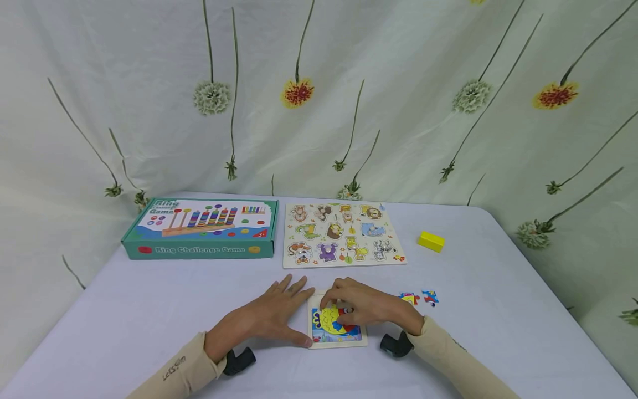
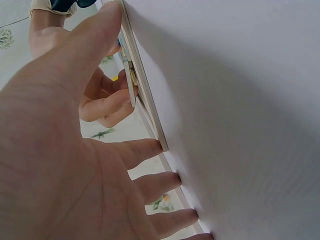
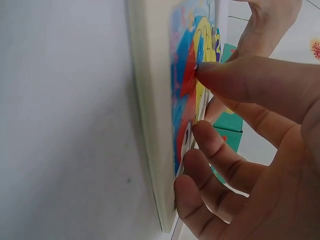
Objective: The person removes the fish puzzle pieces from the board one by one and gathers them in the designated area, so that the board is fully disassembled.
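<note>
A small wooden-framed jigsaw puzzle (image 1: 339,344) with a yellow, red and blue fish picture lies flat on the table. My left hand (image 1: 279,307) spreads its straight fingers along the left side of the frame, thumb at the near left corner. Above the puzzle, my right hand (image 1: 366,302) bends its fingers and pinches a puzzle piece (image 2: 130,85), which stands tilted up from the board in the left wrist view. In the right wrist view its thumb (image 3: 225,77) presses at the red and yellow part, the other fingertips near the far edge. The hand hides the puzzle's upper part.
Two loose jigsaw pieces (image 1: 430,297) lie right of the puzzle, one partly behind the right wrist. Farther back are a green ring game box (image 1: 199,251), an animal puzzle board (image 1: 341,263) and a yellow block (image 1: 431,241). A flowered curtain (image 1: 319,133) hangs behind the table.
</note>
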Demonstrator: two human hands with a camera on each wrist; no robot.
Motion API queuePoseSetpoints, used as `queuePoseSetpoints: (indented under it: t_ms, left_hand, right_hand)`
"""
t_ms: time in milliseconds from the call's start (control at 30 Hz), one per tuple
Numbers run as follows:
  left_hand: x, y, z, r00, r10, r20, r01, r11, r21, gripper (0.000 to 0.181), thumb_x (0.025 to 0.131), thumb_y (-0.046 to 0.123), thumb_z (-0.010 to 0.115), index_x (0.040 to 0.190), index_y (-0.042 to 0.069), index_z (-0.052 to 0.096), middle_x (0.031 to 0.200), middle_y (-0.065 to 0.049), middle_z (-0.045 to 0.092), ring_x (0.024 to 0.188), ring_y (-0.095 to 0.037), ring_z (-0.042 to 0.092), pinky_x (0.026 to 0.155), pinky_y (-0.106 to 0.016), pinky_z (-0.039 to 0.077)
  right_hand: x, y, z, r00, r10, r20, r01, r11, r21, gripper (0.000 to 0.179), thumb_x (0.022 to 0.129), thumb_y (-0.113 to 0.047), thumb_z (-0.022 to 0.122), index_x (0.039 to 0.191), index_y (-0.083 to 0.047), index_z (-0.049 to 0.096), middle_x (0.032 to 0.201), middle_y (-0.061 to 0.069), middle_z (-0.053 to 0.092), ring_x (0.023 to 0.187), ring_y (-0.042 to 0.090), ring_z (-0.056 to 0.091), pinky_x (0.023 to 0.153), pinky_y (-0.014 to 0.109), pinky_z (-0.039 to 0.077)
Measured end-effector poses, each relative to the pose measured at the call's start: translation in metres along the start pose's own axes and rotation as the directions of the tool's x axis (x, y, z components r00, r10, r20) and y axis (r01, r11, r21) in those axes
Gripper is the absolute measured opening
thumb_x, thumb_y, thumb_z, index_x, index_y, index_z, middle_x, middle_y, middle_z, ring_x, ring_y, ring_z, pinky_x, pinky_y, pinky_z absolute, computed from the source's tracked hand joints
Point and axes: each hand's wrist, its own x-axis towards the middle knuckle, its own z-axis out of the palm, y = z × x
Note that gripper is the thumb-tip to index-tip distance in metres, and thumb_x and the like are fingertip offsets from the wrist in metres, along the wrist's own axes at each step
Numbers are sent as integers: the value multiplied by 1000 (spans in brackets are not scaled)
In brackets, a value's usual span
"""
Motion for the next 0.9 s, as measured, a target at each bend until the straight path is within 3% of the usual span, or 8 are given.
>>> queuePoseSetpoints:
  t_ms: [400,900]
  left_hand:
    - [-1,-1,0,1000,12,-4,-12,1000,-7,100,70,62,74,149,17,34,159,-8,20,146,-39,6,115,-60,11]
    - [0,0,0,1000,4,-5,-4,1000,6,100,69,62,74,149,17,35,159,-8,20,146,-38,7,115,-59,11]
  right_hand:
    - [2,1,3,1000,-12,-19,13,1000,14,27,85,-18,73,111,-21,67,107,-8,56,98,7,48,88,23,44]
    - [6,-1,5,999,-30,-45,32,999,45,23,85,-14,73,105,-20,64,94,-11,56,89,6,51,82,20,46]
